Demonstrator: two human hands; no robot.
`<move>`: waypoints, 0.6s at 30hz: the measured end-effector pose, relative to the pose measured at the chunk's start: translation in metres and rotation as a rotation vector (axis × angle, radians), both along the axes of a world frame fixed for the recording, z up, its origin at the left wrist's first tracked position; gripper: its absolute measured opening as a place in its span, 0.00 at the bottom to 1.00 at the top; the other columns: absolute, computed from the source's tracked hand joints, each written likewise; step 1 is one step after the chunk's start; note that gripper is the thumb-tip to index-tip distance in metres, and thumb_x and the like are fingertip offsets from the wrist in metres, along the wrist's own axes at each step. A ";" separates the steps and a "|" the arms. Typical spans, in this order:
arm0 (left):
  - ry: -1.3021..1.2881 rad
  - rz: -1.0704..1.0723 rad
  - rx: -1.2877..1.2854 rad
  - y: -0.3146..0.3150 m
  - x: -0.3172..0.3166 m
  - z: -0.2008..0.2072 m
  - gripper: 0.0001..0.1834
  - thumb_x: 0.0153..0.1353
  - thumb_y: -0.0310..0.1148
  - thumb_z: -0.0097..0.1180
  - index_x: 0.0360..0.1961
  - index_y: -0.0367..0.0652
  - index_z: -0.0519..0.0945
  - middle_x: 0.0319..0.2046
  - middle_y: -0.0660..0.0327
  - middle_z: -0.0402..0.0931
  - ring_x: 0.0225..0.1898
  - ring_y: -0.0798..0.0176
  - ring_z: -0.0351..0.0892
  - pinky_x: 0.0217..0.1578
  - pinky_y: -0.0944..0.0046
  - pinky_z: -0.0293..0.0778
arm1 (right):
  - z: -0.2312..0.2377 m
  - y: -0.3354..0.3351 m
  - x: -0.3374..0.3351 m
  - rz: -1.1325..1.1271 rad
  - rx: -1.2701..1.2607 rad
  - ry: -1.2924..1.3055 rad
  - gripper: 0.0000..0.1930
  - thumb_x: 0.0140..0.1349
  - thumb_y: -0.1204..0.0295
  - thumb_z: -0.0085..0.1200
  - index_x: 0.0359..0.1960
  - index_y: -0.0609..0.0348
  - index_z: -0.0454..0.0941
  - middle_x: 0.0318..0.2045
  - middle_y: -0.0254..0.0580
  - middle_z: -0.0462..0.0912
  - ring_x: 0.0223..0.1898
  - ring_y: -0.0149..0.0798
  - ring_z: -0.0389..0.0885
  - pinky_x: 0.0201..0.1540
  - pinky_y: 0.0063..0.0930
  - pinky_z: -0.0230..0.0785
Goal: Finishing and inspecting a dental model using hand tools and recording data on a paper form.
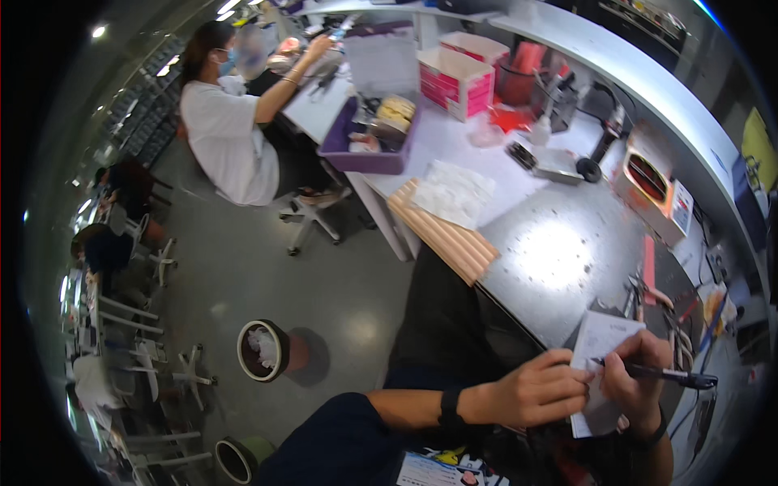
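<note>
At the lower right, a white notepad (596,348) lies at the near edge of the dark work surface, partly beneath my hands. My right hand (640,377) grips a black pen (677,375), its tip at the paper. The curled fingers of my left hand (531,393) hold the pad's left side; the thumb is hard to make out. Just beyond the pad, several pliers (652,296) and other hand tools lie in a cluster, next to a red strip (648,263).
A ridged wooden board (442,231) sits at the table's left edge beneath white tissue (454,193). Farther back are a purple bin (381,158), a pink-and-white box (454,85) and an orange-and-white device (652,186). A co-worker (227,121) sits at far left; a waste bin (263,348) stands on the floor.
</note>
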State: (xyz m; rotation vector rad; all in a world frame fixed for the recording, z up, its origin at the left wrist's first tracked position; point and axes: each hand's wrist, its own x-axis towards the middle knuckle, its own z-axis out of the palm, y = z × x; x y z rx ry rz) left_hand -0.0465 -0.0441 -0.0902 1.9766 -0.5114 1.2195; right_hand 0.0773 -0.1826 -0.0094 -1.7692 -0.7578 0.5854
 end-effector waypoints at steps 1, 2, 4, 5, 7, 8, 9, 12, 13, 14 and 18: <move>0.016 -0.017 0.021 0.003 0.000 0.000 0.04 0.55 0.23 0.60 0.31 0.35 0.80 0.34 0.55 0.79 0.44 0.54 0.83 0.47 0.49 0.76 | -0.014 -0.007 0.004 0.003 0.018 -0.037 0.08 0.54 0.82 0.58 0.24 0.62 0.70 0.18 0.33 0.70 0.18 0.27 0.69 0.22 0.22 0.62; 0.006 0.013 0.020 0.004 -0.002 -0.001 0.05 0.53 0.24 0.62 0.32 0.36 0.80 0.34 0.56 0.79 0.44 0.54 0.84 0.47 0.50 0.77 | -0.016 0.000 0.001 -0.021 0.103 -0.097 0.09 0.54 0.80 0.59 0.22 0.62 0.71 0.16 0.34 0.71 0.17 0.27 0.70 0.20 0.22 0.61; 0.014 0.068 0.067 0.007 -0.002 0.003 0.07 0.49 0.26 0.64 0.31 0.38 0.82 0.34 0.57 0.80 0.44 0.55 0.84 0.45 0.51 0.77 | -0.011 0.007 0.015 0.215 0.085 -0.319 0.08 0.58 0.82 0.55 0.24 0.63 0.69 0.15 0.35 0.74 0.12 0.25 0.72 0.14 0.20 0.63; 0.016 0.097 0.077 0.007 -0.002 0.003 0.07 0.48 0.25 0.66 0.30 0.38 0.83 0.34 0.58 0.81 0.44 0.56 0.84 0.44 0.52 0.78 | -0.006 0.012 0.015 0.222 0.090 -0.277 0.08 0.58 0.82 0.55 0.24 0.63 0.69 0.15 0.36 0.76 0.13 0.25 0.74 0.15 0.19 0.64; 0.055 0.090 0.100 0.010 -0.002 0.004 0.10 0.47 0.26 0.67 0.33 0.40 0.83 0.36 0.60 0.81 0.46 0.57 0.84 0.45 0.54 0.77 | -0.002 0.017 0.011 0.169 0.086 -0.153 0.08 0.59 0.82 0.55 0.23 0.63 0.69 0.15 0.36 0.77 0.14 0.25 0.75 0.17 0.19 0.65; 0.066 0.083 0.108 0.009 -0.001 0.004 0.11 0.47 0.26 0.67 0.34 0.40 0.83 0.37 0.60 0.82 0.47 0.58 0.83 0.46 0.54 0.77 | -0.001 0.015 0.011 0.162 0.055 -0.146 0.08 0.59 0.82 0.55 0.24 0.64 0.70 0.16 0.36 0.77 0.15 0.24 0.75 0.17 0.18 0.65; 0.060 0.061 0.100 0.009 0.000 0.002 0.11 0.47 0.26 0.67 0.34 0.40 0.83 0.37 0.60 0.82 0.47 0.58 0.83 0.46 0.54 0.77 | -0.004 0.013 0.010 0.118 0.049 -0.110 0.08 0.56 0.80 0.58 0.22 0.65 0.71 0.15 0.34 0.77 0.16 0.21 0.73 0.18 0.17 0.62; 0.073 0.069 0.109 0.006 -0.001 -0.001 0.11 0.48 0.26 0.67 0.35 0.41 0.83 0.38 0.61 0.82 0.48 0.59 0.83 0.48 0.54 0.76 | -0.005 0.010 0.009 0.074 0.056 -0.072 0.09 0.54 0.78 0.61 0.21 0.65 0.73 0.14 0.32 0.75 0.17 0.17 0.70 0.19 0.17 0.59; 0.083 0.066 0.105 0.005 -0.002 0.000 0.11 0.49 0.26 0.67 0.35 0.41 0.83 0.38 0.61 0.82 0.48 0.59 0.83 0.48 0.54 0.76 | -0.005 0.009 0.008 0.085 0.071 -0.065 0.09 0.54 0.78 0.61 0.21 0.65 0.73 0.14 0.32 0.75 0.17 0.17 0.70 0.19 0.17 0.58; 0.093 0.064 0.101 0.004 -0.002 0.000 0.10 0.49 0.27 0.67 0.35 0.42 0.83 0.38 0.61 0.82 0.48 0.59 0.83 0.48 0.54 0.76 | -0.006 0.008 0.008 0.084 0.070 -0.065 0.09 0.54 0.78 0.61 0.21 0.65 0.73 0.14 0.32 0.75 0.17 0.17 0.70 0.19 0.17 0.58; 0.092 0.071 0.123 0.003 -0.003 0.001 0.10 0.50 0.27 0.67 0.35 0.42 0.83 0.39 0.61 0.82 0.48 0.59 0.83 0.48 0.54 0.76 | -0.009 0.006 0.009 0.107 0.088 -0.114 0.10 0.54 0.78 0.61 0.21 0.65 0.72 0.14 0.32 0.74 0.17 0.17 0.69 0.18 0.17 0.57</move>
